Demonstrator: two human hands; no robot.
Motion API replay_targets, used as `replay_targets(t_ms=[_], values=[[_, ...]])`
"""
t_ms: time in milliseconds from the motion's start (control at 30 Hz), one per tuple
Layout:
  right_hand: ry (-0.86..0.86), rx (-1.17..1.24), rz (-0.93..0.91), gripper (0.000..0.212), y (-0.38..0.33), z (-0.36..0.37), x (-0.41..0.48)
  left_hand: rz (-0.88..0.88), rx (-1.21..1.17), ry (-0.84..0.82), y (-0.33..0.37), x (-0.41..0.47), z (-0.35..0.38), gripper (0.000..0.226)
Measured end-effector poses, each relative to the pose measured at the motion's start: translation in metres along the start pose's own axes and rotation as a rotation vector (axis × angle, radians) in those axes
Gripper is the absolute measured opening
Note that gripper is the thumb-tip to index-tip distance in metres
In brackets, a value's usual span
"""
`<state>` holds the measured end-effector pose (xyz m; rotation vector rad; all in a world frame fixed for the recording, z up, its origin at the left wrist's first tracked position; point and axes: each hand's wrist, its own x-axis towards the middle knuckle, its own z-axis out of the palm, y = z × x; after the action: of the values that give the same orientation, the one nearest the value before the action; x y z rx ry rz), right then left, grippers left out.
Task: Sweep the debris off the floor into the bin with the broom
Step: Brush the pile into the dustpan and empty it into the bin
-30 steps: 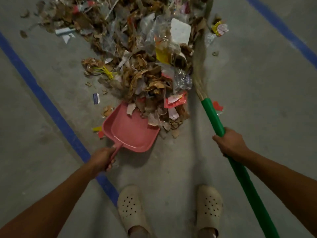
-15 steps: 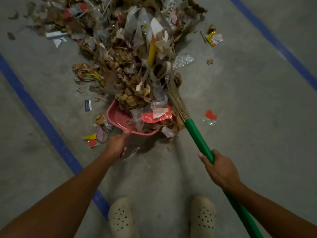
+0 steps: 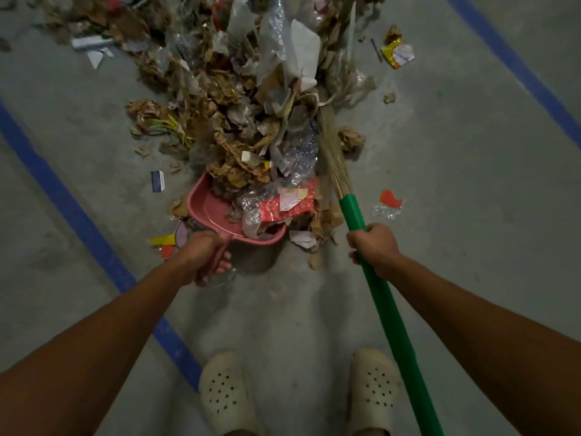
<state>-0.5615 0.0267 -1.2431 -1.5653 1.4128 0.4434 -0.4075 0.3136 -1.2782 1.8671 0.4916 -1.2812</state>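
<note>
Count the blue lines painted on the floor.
2. One blue line runs diagonally down the left, ending near the left shoe; the other crosses the upper right corner, beyond the broom. The debris pile may hide more.

dustpan (image 3: 213, 212) pink | broom handle (image 3: 382, 297) green | floor lines (image 3: 78, 221) blue

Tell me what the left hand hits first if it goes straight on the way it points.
The left hand would likely meet the pink dustpan it holds, then the debris pile.

Grey concrete floor (image 3: 456, 215) — blue lines (image 3: 78, 215), debris heap (image 3: 245, 127), pink dustpan (image 3: 213, 212).
</note>
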Motion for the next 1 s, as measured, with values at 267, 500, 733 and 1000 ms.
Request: replay_targets(t_ms=[267,500,733,1000], values=[[0.004,-0.485,-0.247,0.05,-0.011,0.002,0.021,0.201,0.168,0.16,0.003,0.013,0.011,0.035],[-0.1,-0.813,-0.494,0.057,-0.01,-0.002,0.006,0.303,0.222,0.24,0.018,0.025,0.056,0.062],[-0.014,-0.735,-0.458,0.059,0.0,-0.027,-0.039,0.271,0.021,0.179,0.014,-0.029,0.052,0.04],[0.019,-0.68,-0.412,0.05,-0.029,-0.082,-0.144,0.289,-0.006,0.137,0.053,-0.139,0.05,0.039]])
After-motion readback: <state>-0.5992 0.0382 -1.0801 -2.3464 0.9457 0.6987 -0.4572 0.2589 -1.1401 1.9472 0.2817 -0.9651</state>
